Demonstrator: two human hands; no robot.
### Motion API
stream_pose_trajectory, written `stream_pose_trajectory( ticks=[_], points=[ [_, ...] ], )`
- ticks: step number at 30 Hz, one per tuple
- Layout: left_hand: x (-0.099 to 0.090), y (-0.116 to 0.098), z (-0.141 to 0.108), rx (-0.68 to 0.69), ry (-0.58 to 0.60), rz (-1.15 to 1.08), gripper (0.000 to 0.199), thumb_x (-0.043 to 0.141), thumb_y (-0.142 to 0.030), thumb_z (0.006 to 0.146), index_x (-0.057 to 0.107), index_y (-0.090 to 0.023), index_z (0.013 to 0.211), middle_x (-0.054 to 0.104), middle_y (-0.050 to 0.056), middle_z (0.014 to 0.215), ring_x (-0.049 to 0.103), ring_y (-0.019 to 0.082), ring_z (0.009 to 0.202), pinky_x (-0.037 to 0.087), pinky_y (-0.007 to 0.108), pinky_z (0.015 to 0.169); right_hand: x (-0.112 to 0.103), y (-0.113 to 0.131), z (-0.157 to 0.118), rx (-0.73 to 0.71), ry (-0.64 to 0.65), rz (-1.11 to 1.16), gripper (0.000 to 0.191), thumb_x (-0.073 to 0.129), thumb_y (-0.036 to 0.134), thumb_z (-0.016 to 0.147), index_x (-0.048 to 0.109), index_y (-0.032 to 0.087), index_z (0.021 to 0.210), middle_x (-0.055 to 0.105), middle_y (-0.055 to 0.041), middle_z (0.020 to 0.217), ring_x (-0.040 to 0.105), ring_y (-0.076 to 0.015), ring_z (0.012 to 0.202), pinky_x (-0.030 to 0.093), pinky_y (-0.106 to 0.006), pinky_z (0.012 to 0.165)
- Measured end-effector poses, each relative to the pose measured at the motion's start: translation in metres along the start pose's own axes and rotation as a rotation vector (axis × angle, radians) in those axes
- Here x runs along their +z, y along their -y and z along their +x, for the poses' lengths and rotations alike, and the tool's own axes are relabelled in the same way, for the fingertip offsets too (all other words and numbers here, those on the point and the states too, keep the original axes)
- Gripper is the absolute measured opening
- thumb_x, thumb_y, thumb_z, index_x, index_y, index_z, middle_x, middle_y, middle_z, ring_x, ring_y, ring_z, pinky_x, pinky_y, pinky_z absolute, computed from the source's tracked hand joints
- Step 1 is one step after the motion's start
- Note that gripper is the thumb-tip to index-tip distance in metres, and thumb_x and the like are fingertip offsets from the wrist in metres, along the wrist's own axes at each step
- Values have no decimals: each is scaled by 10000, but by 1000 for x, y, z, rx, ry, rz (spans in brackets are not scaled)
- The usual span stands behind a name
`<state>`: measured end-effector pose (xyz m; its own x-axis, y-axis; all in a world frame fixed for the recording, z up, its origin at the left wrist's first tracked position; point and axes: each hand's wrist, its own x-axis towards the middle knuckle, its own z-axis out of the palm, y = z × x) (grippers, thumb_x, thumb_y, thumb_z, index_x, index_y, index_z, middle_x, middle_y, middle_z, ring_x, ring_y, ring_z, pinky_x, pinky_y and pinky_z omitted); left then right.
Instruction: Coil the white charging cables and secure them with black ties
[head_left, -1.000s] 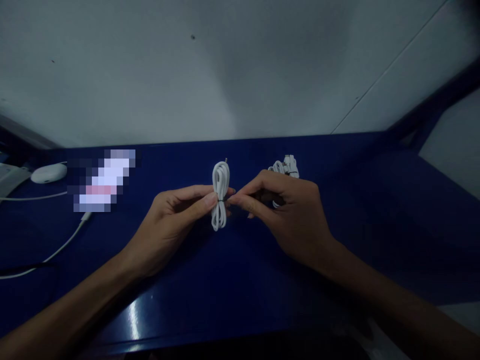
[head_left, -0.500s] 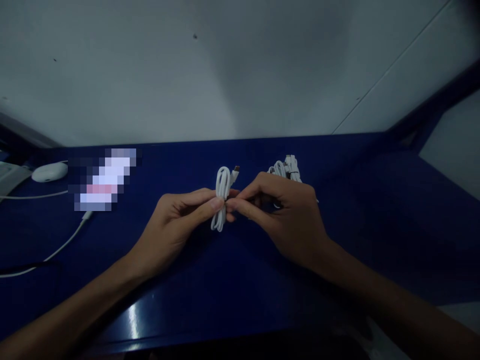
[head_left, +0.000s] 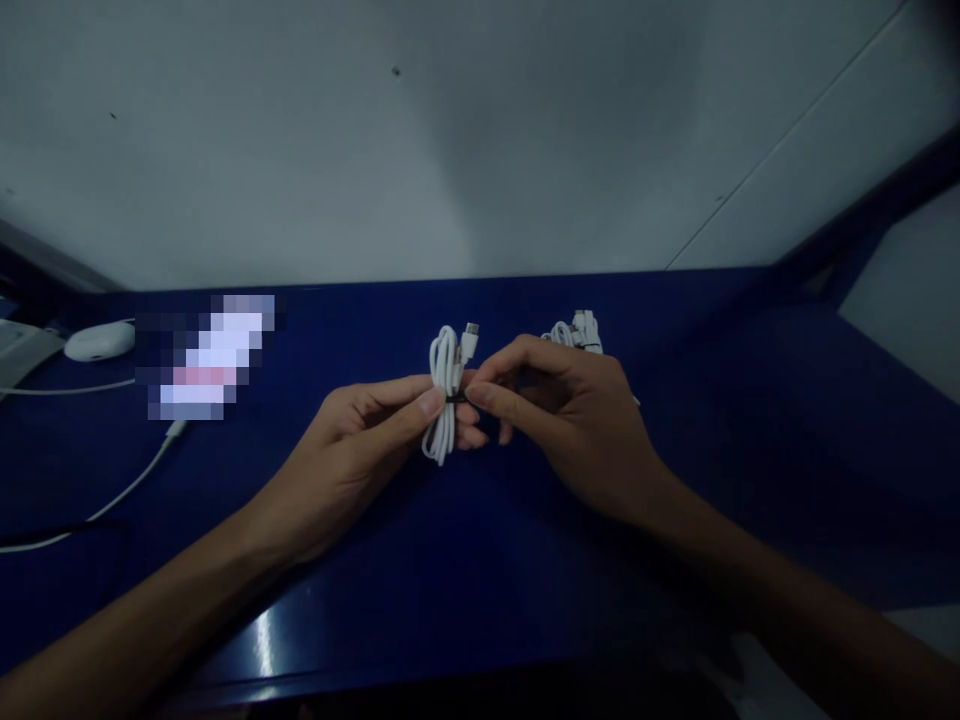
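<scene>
A coiled white USB cable (head_left: pixel 444 360) stands upright in the middle, with its plug pointing up at the right side of the coil. My left hand (head_left: pixel 367 425) is closed on the coil, its thumb pressing the front and its fingers behind. Around the coil's waist runs a thin black tie (head_left: pixel 456 399). At the tie's right end, the thumb and forefinger of my right hand (head_left: pixel 570 410) are pinched together. More coiled white cables (head_left: pixel 587 330) lie behind my right hand, which partly hides them.
On the blue table (head_left: pixel 420 580), a blurred-out phone-like screen (head_left: pixel 214 360) lies at the left with a white cord (head_left: pixel 142 480) plugged into it. Beside it are a white rounded object (head_left: pixel 100 342) and another cord. A pale wall (head_left: pixel 300 150) rises behind.
The black tie now shows across the coil's middle. The cable's plug has turned and shows its metal end more fully. My right hand has shifted slightly.
</scene>
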<state>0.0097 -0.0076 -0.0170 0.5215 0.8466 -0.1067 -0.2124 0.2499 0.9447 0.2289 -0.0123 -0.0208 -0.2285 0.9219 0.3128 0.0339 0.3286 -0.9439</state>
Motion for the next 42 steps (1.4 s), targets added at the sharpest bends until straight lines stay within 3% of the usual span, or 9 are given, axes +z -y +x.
stream_pose_trajectory(
  ticks=[3, 8, 16, 22, 28, 32, 39, 42],
  points=[
    [0, 0, -1, 10, -10, 21, 256, 685, -310, 1105, 872, -195, 1235, 865, 114, 1110, 796, 189, 1009, 566, 282, 1039, 2, -2, -1, -63, -36, -102, 31, 804, 231, 1016, 790, 216, 993, 785, -7, 950, 749, -142, 762, 632, -266, 628],
    [1, 0, 0, 10, 1, 36, 279, 660, -325, 1118, 870, -186, 1238, 864, 125, 1145, 806, 213, 1066, 577, 279, 1028, 1, -6, -3, -296, -113, -420, 104, 787, 143, 1013, 774, 246, 999, 768, 2, 946, 716, -160, 815, 595, -312, 715],
    [3, 1, 1, -2, -106, -23, 316, 704, -356, 1092, 831, -197, 1334, 869, 127, 1139, 815, 256, 1114, 564, 374, 1135, -4, -13, -2, -505, -61, -611, 134, 725, 145, 1064, 773, 258, 1117, 754, -29, 994, 717, -182, 866, 618, -349, 761],
    [2, 1, 2, 4, -163, -31, 228, 797, -292, 1030, 865, -218, 1235, 861, 111, 1211, 824, 225, 1053, 618, 313, 995, -4, -15, -2, -552, -95, -677, 155, 657, 141, 1100, 754, 262, 1093, 746, -43, 992, 715, -198, 877, 628, -374, 751],
    [0, 1, 1, -8, -165, 3, 230, 812, -263, 1018, 866, -230, 1239, 869, 99, 1184, 827, 205, 1036, 618, 280, 973, -1, -13, -2, -524, -77, -674, 145, 661, 111, 1091, 743, 229, 1075, 745, -43, 990, 712, -187, 891, 608, -360, 769],
    [-1, -1, 0, -26, -146, 7, 256, 826, -289, 1009, 868, -230, 1255, 868, 112, 1194, 834, 231, 1049, 630, 325, 1011, 1, -9, -2, -401, -85, -586, 147, 707, 106, 1059, 752, 244, 1036, 743, -17, 979, 694, -177, 851, 593, -347, 751],
    [-4, -4, -2, -6, -77, 22, 263, 802, -273, 1027, 864, -244, 1281, 881, 105, 1155, 848, 229, 1025, 628, 335, 1038, -1, -2, 1, -95, -39, -164, 44, 817, 208, 998, 815, 237, 965, 774, -9, 935, 718, -151, 761, 601, -280, 623],
    [-4, -7, -2, -16, -41, 34, 245, 773, -265, 1049, 866, -248, 1275, 889, 92, 1101, 851, 216, 1004, 634, 318, 1016, -2, 0, 4, 19, -40, 9, 107, 908, 267, 910, 828, 204, 880, 794, -16, 853, 696, -134, 646, 576, -259, 539]
  ],
)
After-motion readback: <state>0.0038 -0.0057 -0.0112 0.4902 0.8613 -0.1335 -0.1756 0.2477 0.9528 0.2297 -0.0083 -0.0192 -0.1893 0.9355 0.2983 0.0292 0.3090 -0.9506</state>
